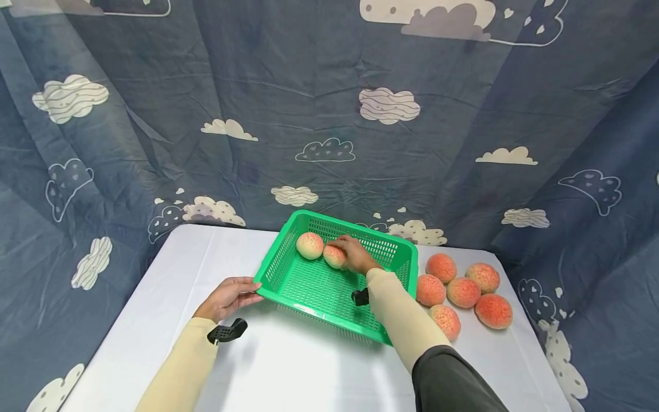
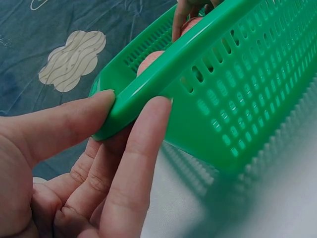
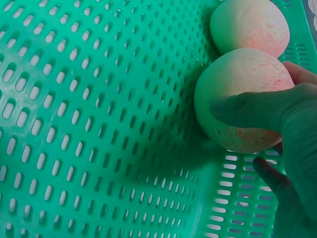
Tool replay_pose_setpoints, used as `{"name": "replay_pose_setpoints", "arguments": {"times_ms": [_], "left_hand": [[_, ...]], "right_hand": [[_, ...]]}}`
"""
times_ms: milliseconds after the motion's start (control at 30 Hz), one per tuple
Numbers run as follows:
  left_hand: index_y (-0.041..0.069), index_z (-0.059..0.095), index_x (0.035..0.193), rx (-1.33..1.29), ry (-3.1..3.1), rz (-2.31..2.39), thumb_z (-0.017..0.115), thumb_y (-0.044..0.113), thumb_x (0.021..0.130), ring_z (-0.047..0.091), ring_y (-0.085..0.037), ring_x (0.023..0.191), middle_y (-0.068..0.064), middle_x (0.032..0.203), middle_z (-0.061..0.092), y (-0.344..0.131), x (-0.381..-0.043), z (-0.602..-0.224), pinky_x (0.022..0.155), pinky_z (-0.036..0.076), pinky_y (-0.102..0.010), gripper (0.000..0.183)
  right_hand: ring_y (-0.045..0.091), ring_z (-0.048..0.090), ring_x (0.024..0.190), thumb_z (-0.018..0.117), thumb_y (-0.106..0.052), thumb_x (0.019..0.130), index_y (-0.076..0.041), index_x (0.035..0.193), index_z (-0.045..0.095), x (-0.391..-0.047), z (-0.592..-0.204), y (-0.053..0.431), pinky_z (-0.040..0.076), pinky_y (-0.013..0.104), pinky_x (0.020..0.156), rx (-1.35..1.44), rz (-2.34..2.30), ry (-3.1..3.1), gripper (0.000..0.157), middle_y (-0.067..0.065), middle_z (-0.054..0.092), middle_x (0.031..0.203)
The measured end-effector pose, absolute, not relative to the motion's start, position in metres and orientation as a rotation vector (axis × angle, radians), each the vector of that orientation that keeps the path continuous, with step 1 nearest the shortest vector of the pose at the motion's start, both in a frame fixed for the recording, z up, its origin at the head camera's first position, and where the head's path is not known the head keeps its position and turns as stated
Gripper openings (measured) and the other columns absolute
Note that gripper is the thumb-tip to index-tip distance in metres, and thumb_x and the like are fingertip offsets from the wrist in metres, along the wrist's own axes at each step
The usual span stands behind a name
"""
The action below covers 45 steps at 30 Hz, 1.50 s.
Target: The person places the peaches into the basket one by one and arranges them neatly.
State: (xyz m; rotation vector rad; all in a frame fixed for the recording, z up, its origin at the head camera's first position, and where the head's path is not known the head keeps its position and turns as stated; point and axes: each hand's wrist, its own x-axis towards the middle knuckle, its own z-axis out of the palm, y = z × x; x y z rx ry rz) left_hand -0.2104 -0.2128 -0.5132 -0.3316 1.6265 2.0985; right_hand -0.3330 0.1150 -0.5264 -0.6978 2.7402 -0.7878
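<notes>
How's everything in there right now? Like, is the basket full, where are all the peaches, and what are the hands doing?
Green basket: upright, two peaches inside, much of its floor bare
Left hand: pinching the basket's rim at a corner
Right hand: inside the basket, gripping a peach
Gripped peach: in the basket
Other basket peach: beside it, not held
Six peaches: outside, grouped on the table
Dark backdrop: hanging, creased

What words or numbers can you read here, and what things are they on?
None: I can read no words, labels, brands or numbers.
The basket, peaches and table show no writing.
The curtain has only drawings, like clouds.
Any marks on the black wrist piece are too small to read.
</notes>
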Motion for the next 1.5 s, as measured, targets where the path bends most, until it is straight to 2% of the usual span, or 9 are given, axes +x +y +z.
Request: {"name": "replay_pose_setpoints", "arguments": {"times_ms": [200, 500, 867, 1167, 1300, 1500], "left_hand": [[-0.014, 0.047, 0.117, -0.321, 1.62, 2.101, 0.056, -0.005, 0.094, 0.069, -0.015, 0.077, -0.007, 0.085, 0.065, -0.213, -0.211, -0.513, 0.08, 0.061, -0.027, 0.027], [-0.013, 0.05, 0.116, -0.309, 1.634, 2.09, 0.055, -0.002, 0.095, 0.068, -0.014, 0.08, -0.006, 0.088, 0.065, -0.212, -0.208, -0.513, 0.083, 0.06, -0.026, 0.024], [-0.013, 0.048, 0.117, -0.314, 1.616, 2.1, 0.054, -0.003, 0.096, 0.067, -0.014, 0.08, -0.006, 0.088, 0.065, -0.211, -0.207, -0.513, 0.083, 0.06, -0.026, 0.024], [-0.019, 0.036, 0.129, -0.291, 1.616, 2.106, 0.051, -0.004, 0.097, 0.067, -0.013, 0.081, -0.006, 0.089, 0.064, -0.21, -0.207, -0.513, 0.084, 0.06, -0.026, 0.039], [-0.019, 0.035, 0.131, -0.285, 1.621, 2.105, 0.052, -0.003, 0.097, 0.067, -0.014, 0.082, -0.007, 0.09, 0.064, -0.21, -0.206, -0.513, 0.085, 0.06, -0.027, 0.041], [-0.02, 0.033, 0.132, -0.278, 1.614, 2.104, 0.051, -0.004, 0.097, 0.067, -0.014, 0.083, -0.007, 0.091, 0.064, -0.21, -0.205, -0.512, 0.088, 0.058, -0.029, 0.042]], "right_hand": [[0.038, 0.039, 0.13, 0.081, -0.003, 0.076, -0.013, 0.138, 0.053, -0.331, -0.523, 0.121, 0.044, 0.057, 0.103, -0.699, -0.814, 2.726, 0.068, 0.016, 0.043, 0.14], [0.04, 0.036, 0.131, 0.08, -0.006, 0.077, -0.01, 0.135, 0.055, -0.322, -0.51, 0.13, 0.042, 0.061, 0.103, -0.663, -0.854, 2.71, 0.063, 0.02, 0.041, 0.14], [0.041, 0.029, 0.138, 0.076, -0.016, 0.084, -0.008, 0.144, 0.042, -0.296, -0.481, 0.154, 0.034, 0.064, 0.109, -0.592, -0.894, 2.69, 0.069, 0.02, 0.034, 0.149], [0.043, 0.035, 0.133, 0.077, -0.027, 0.084, -0.007, 0.141, 0.046, -0.269, -0.452, 0.19, 0.04, 0.063, 0.103, -0.673, -0.753, 2.709, 0.068, 0.024, 0.035, 0.146], [0.043, 0.035, 0.133, 0.076, -0.029, 0.084, -0.009, 0.141, 0.047, -0.256, -0.445, 0.207, 0.04, 0.064, 0.103, -0.653, -0.812, 2.723, 0.066, 0.023, 0.036, 0.146], [0.043, 0.043, 0.127, 0.076, -0.029, 0.085, -0.007, 0.138, 0.05, -0.238, -0.448, 0.233, 0.045, 0.059, 0.101, -0.62, -1.005, 2.727, 0.063, 0.018, 0.045, 0.141]]}}
